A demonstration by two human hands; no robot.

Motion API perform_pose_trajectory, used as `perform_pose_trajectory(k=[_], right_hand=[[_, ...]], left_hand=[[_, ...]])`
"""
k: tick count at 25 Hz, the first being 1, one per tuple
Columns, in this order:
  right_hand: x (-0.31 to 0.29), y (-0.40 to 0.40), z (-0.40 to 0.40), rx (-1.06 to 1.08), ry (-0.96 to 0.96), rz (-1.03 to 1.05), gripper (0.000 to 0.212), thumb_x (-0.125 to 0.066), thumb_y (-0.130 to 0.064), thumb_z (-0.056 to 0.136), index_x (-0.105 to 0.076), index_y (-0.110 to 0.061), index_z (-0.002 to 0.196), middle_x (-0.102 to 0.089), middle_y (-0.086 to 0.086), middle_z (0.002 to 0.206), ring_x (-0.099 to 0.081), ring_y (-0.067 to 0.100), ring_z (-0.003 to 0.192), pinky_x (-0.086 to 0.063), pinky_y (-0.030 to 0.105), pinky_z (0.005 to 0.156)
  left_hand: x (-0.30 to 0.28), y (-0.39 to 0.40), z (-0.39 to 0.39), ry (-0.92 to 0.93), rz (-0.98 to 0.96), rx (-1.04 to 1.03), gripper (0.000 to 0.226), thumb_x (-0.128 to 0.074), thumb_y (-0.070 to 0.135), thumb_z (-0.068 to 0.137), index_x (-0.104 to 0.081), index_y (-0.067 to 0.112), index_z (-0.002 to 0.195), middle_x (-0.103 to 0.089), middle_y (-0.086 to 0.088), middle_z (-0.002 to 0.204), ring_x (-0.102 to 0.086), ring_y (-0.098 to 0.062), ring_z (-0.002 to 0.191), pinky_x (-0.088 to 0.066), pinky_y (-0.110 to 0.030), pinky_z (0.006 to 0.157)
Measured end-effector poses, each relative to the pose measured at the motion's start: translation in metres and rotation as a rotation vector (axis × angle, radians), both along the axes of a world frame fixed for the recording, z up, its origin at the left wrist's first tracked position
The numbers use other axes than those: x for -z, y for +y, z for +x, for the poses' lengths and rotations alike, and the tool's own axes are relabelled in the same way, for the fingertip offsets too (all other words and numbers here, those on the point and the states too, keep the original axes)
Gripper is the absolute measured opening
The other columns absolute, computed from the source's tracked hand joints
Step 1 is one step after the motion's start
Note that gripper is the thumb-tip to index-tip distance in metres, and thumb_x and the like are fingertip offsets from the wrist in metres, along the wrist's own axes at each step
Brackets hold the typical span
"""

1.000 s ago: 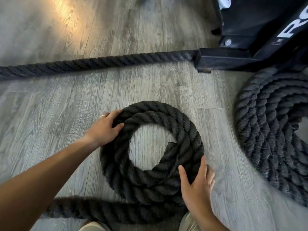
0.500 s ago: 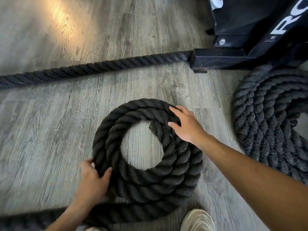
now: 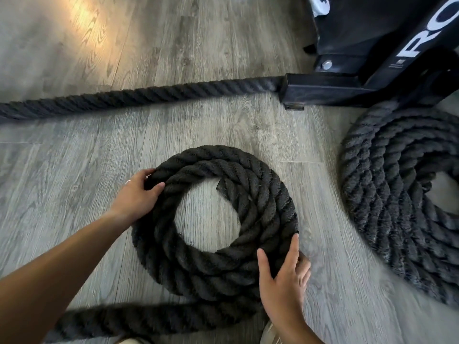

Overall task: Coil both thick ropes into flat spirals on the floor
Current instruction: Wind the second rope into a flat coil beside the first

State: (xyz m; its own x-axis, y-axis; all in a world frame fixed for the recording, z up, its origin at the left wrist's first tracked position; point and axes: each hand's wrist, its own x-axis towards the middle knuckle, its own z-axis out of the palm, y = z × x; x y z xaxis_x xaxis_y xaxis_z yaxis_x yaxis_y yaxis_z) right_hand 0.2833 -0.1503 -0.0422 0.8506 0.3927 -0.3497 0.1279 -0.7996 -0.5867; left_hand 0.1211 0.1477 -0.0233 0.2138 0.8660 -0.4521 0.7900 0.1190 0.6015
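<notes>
A thick black rope lies in a flat coil (image 3: 270,207) on the grey wood floor at the centre, with an open hole in its middle and its taped end on the inner turn. Its loose tail (image 3: 149,319) runs left along the bottom of the view. My left hand (image 3: 136,197) grips the coil's outer turn at its upper left. At the coil's lower right edge my right hand (image 3: 283,279) presses flat against the outer turn, fingers spread. A second, larger rope coil (image 3: 387,207) lies at the right.
A straight stretch of rope (image 3: 139,98) crosses the floor behind the coil, from the left edge to a black metal rack base (image 3: 330,90) at the top right. A shoe (image 3: 269,336) shows at the bottom edge.
My left hand moved from the coil's lower left up to its upper left. My right hand left the coil's top right and now sits at its lower right. The coil turned.
</notes>
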Motion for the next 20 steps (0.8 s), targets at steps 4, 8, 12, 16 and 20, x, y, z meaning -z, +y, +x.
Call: perform_pose_trajectory(k=[4,8,12,16,20], right_hand=[[0.001,0.016,0.019,-0.141,0.021,0.002,0.09,-0.054,-0.058,0.092,0.002,-0.034,0.16,-0.025,0.012,0.146,-0.025,0.029,0.133,-0.026,0.053,0.114],[0.0,0.056,0.085,-0.435,0.002,0.012,0.082,-0.052,-0.059,0.094,-0.007,-0.039,0.159,-0.016,-0.003,0.154,-0.022,0.023,0.142,-0.03,0.05,0.115],[-0.007,0.119,0.118,-0.595,-0.019,0.102,0.069,-0.059,-0.05,0.095,-0.028,-0.037,0.156,-0.027,-0.006,0.153,-0.031,0.018,0.141,-0.035,0.038,0.11],[-0.006,0.117,0.091,-0.379,-0.081,0.083,0.074,-0.055,-0.056,0.094,-0.026,-0.029,0.156,-0.03,-0.002,0.156,-0.032,0.021,0.141,-0.036,0.044,0.111],[-0.005,0.043,0.025,-0.088,-0.021,0.074,0.08,-0.056,-0.059,0.091,-0.017,-0.035,0.157,-0.023,-0.003,0.155,-0.018,0.022,0.141,-0.03,0.054,0.111]], left_hand=[[0.008,-0.01,-0.01,0.085,0.118,-0.015,0.042,-0.059,0.031,0.096,-0.051,0.015,0.134,-0.065,-0.019,0.123,-0.06,-0.04,0.114,-0.046,-0.051,0.099],[0.011,-0.062,-0.049,0.069,0.076,-0.211,0.037,-0.061,0.029,0.096,-0.046,0.005,0.119,-0.062,-0.026,0.114,-0.061,-0.045,0.107,-0.049,-0.055,0.091],[0.023,-0.134,-0.083,0.03,-0.135,-0.42,0.047,-0.073,0.037,0.087,-0.051,0.003,0.11,-0.066,-0.018,0.103,-0.066,-0.04,0.101,-0.052,-0.051,0.09],[0.012,-0.11,-0.069,-0.197,-0.137,-0.585,0.049,-0.076,0.037,0.085,-0.045,0.015,0.116,-0.067,-0.008,0.098,-0.067,-0.029,0.092,-0.054,-0.042,0.078],[0.002,-0.025,-0.041,-0.224,-0.038,-0.344,0.048,-0.071,0.03,0.091,-0.05,0.022,0.133,-0.062,-0.005,0.116,-0.064,-0.024,0.105,-0.051,-0.04,0.094]])
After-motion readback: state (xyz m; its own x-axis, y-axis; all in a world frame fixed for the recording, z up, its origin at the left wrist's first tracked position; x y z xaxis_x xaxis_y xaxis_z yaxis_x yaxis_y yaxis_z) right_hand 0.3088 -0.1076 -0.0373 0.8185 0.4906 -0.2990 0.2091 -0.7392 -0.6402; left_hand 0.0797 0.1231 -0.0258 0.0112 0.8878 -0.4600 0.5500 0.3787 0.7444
